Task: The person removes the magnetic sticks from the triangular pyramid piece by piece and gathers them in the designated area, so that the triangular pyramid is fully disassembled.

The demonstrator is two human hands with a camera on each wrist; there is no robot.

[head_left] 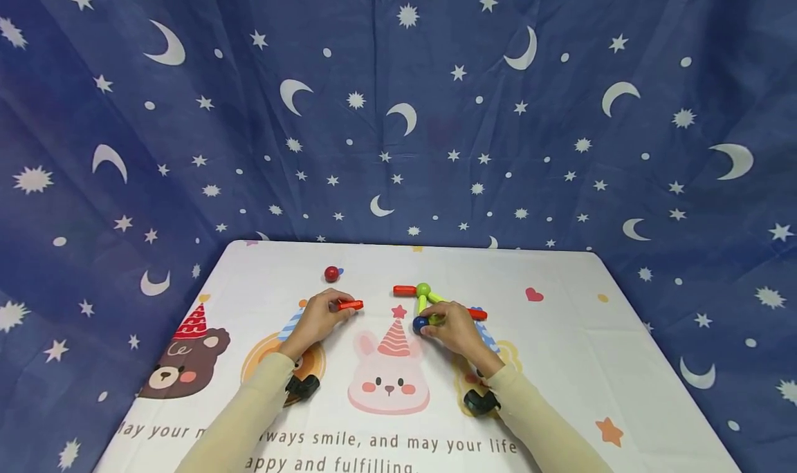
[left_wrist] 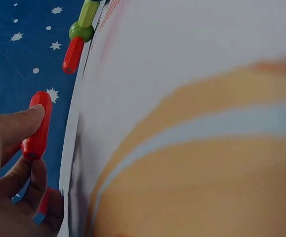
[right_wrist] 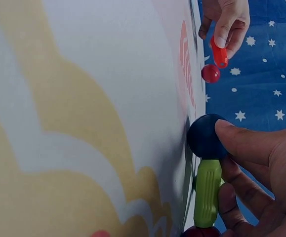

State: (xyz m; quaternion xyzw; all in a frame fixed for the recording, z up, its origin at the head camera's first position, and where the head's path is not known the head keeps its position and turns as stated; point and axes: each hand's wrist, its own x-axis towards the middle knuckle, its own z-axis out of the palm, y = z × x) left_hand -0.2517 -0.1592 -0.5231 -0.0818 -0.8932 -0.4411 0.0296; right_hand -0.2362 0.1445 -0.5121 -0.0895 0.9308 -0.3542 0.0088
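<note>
My left hand [head_left: 319,318] holds a short red ridged rod [left_wrist: 38,126], pinched between thumb and fingers above the table. On the right, my right hand [head_left: 457,329] grips a blue ball [right_wrist: 208,137] with thumb and fingers. A lime-green rod [right_wrist: 208,192] joins that ball, and a dark red ball [right_wrist: 201,232] shows at the rod's other end in the right wrist view. The joined pieces also include a green ball [head_left: 423,290], a red rod [head_left: 404,290] pointing left and another red rod [head_left: 478,314] at the right. My right fingers hide some of the joints.
A loose red ball [head_left: 331,274] lies toward the back left, beyond my left hand. The white tablecloth [head_left: 560,362] carries printed animals and lettering. A blue curtain [head_left: 398,113] with moons and stars hangs behind the table.
</note>
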